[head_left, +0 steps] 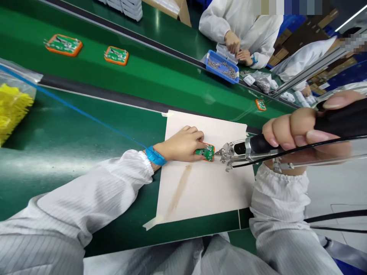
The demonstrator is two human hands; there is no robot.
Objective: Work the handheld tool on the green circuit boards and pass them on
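My left hand is closed on the edges of a small green circuit board in an orange housing, and its fingers hide the board's left part. The board lies on a sheet of white paper taped to the green bench. On the right, my right hand wraps round the black handle of an electric screwdriver. The tool lies nearly level, with a metal jaw-like head pointing left. Its tip is right at the board's right edge; whether they touch I cannot tell.
Beyond the bench runs a green conveyor belt carrying a larger orange-framed board, another board and a small one. A co-worker's hands are beside a blue tray of small metal parts. Yellow pieces lie bagged at left.
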